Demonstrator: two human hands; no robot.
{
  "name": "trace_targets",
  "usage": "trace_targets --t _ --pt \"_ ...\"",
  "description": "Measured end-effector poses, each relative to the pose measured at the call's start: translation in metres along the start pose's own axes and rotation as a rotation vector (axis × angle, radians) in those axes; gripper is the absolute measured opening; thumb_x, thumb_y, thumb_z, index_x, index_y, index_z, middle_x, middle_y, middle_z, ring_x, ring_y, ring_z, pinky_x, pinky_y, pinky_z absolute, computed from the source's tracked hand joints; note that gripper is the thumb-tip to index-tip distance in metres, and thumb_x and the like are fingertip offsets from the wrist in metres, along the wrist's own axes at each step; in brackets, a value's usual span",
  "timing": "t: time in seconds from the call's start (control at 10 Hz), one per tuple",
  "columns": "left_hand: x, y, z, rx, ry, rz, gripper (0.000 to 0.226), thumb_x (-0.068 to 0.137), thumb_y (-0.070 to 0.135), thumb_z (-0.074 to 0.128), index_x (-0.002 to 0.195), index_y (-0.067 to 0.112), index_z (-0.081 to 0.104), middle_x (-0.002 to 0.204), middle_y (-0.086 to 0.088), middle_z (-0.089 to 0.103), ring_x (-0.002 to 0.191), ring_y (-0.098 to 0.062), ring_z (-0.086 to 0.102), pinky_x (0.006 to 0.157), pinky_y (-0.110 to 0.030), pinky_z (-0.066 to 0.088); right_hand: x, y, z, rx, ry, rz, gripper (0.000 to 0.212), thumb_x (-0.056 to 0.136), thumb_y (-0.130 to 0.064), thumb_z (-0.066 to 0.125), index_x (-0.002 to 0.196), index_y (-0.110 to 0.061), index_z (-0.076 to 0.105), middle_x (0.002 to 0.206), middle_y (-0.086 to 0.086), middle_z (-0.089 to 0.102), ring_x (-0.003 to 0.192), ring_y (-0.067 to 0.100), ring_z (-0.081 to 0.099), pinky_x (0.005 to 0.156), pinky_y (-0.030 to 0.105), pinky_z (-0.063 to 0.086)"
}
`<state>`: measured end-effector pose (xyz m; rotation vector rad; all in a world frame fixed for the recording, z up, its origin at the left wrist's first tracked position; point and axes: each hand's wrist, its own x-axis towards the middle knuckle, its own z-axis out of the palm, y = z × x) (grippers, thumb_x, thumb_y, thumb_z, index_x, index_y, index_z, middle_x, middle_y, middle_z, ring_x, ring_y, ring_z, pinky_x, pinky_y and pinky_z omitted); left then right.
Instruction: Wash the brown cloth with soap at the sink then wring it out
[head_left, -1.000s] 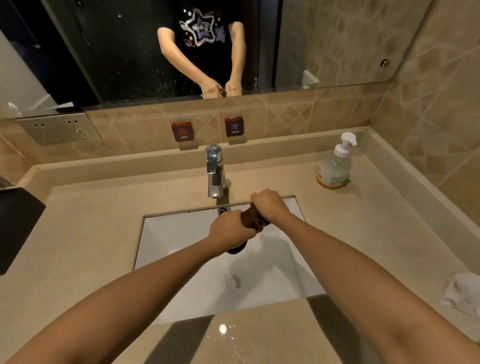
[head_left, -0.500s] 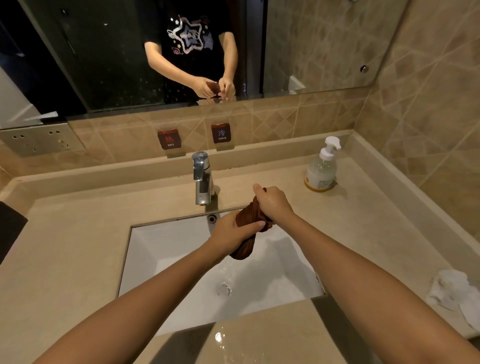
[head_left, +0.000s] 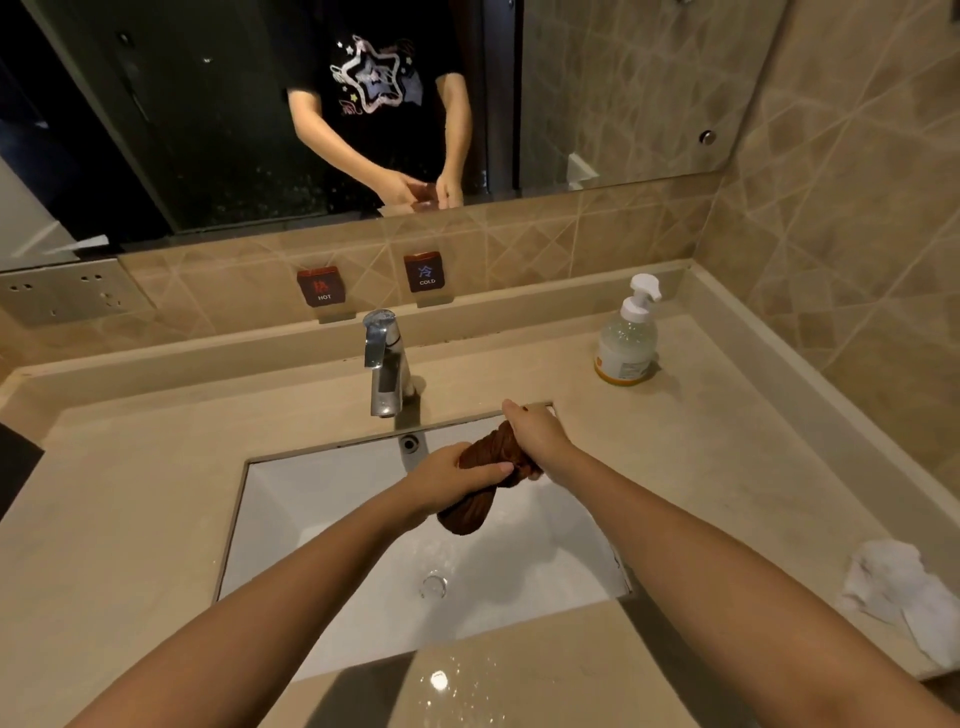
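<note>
Held over the sink (head_left: 322, 499) near its back edge, just in front of the faucet (head_left: 384, 364): brown cloth (head_left: 488, 452), twisted into a rope; left hand (head_left: 452, 475) curled round its middle, right hand (head_left: 537, 436) clamped on its upper end; lower end hanging free; soap bottle (head_left: 627, 343) toward the table's (head_left: 130, 467) back right corner; crumpled white rag (head_left: 904, 587) near its right edge.

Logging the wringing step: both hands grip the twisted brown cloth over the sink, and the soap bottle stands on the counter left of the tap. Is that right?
Not quite: the head view shows the soap bottle on the counter right of the tap, not left. The left hand and right hand do both grip the twisted brown cloth over the sink.
</note>
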<state>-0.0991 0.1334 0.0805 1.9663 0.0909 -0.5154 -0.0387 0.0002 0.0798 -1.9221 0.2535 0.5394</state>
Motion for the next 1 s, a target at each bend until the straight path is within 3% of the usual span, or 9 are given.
trace_targets --t 0.1,0.2,0.3,0.5,0.6,0.7,0.8,0.9,1.0 --pt "0.006 0.003 -0.004 -0.138 -0.009 -0.091 0.047 0.072 0.042 0.079 0.103 0.009 0.065 0.093 -0.011 0.069 0.081 -0.022 0.066 0.082 -0.037 0.055 0.003 0.009 -0.014 -0.094 -0.062 -0.027 0.063 0.093 -0.057 0.026 0.127 -0.009 0.047 0.122 0.01 0.055 0.108 0.029 0.055 0.083 0.037 0.049" --pt "0.01 0.011 0.001 -0.204 0.03 -0.031 0.062 0.065 0.047 0.08 0.116 0.016 0.061 0.105 -0.009 0.068 0.096 -0.023 0.065 0.083 -0.033 0.053 -0.006 0.009 -0.04 -0.111 -0.005 -0.005 0.065 0.089 -0.062 0.033 0.131 -0.013 0.042 0.123 0.007 0.053 0.102 0.026 0.058 0.074 0.037 0.054" --pt "0.014 0.028 0.014 -0.264 0.014 0.055 0.053 0.078 0.029 0.075 0.126 0.02 0.055 0.115 -0.006 0.064 0.105 -0.021 0.062 0.088 -0.03 0.052 -0.021 0.003 -0.066 0.157 -0.161 0.003 0.051 0.086 -0.058 0.048 0.111 -0.015 0.057 0.103 0.008 0.068 0.082 0.021 0.071 0.064 0.032 0.059" --pt "0.032 0.066 0.039 -0.544 -0.104 0.173 0.043 0.085 0.01 0.067 0.127 0.016 0.06 0.121 -0.007 0.067 0.111 -0.022 0.063 0.093 -0.031 0.052 -0.033 -0.001 -0.129 0.47 0.017 -0.179 0.024 0.086 -0.012 0.06 0.108 -0.004 0.058 0.094 0.013 0.069 0.073 0.017 0.071 0.055 0.024 0.056" --pt "0.052 0.08 0.052 -0.662 -0.019 0.091 0.029 0.091 0.014 0.06 0.118 0.005 0.065 0.116 -0.013 0.069 0.105 -0.025 0.065 0.085 -0.031 0.054 -0.034 0.011 -0.162 0.752 0.033 -0.171 0.027 0.083 0.005 0.05 0.109 -0.003 0.052 0.096 0.019 0.064 0.087 0.031 0.066 0.076 0.045 0.057" --pt "0.073 0.09 0.069 -0.618 0.074 -0.013 0.025 0.091 0.012 0.055 0.107 -0.003 0.067 0.103 -0.019 0.067 0.083 -0.025 0.064 0.063 -0.028 0.053 -0.027 0.033 -0.186 0.826 0.065 -0.124 0.035 0.078 0.017 0.045 0.104 -0.004 0.053 0.099 0.019 0.062 0.09 0.031 0.062 0.077 0.047 0.055" --pt "0.087 0.103 0.087 -0.602 0.062 -0.064 0.018 0.091 0.009 0.053 0.099 0.006 0.069 0.097 -0.013 0.068 0.081 -0.023 0.062 0.067 -0.03 0.051 -0.021 0.052 -0.2 0.734 0.119 -0.091 0.045 0.074 0.018 0.051 0.108 -0.011 0.056 0.113 0.018 0.061 0.098 0.03 0.061 0.08 0.042 0.054" --pt "0.099 0.115 0.098 -0.743 -0.001 -0.089 0.024 0.092 0.008 0.054 0.115 0.016 0.058 0.107 -0.002 0.064 0.098 -0.017 0.058 0.084 -0.031 0.046 -0.018 0.063 -0.214 0.41 0.341 -0.083 0.046 0.076 0.009 0.061 0.116 -0.014 0.056 0.115 0.01 0.06 0.097 0.023 0.057 0.075 0.03 0.048" --pt "0.104 0.112 0.096 -0.653 0.074 -0.053 0.036 0.094 0.007 0.051 0.129 0.015 0.051 0.121 -0.005 0.059 0.114 -0.018 0.051 0.099 -0.036 0.036 -0.018 0.073 -0.221 -0.048 0.552 -0.01 0.054 0.079 -0.011 0.066 0.13 -0.016 0.049 0.134 0.011 0.048 0.118 0.03 0.048 0.091 0.036 0.045"
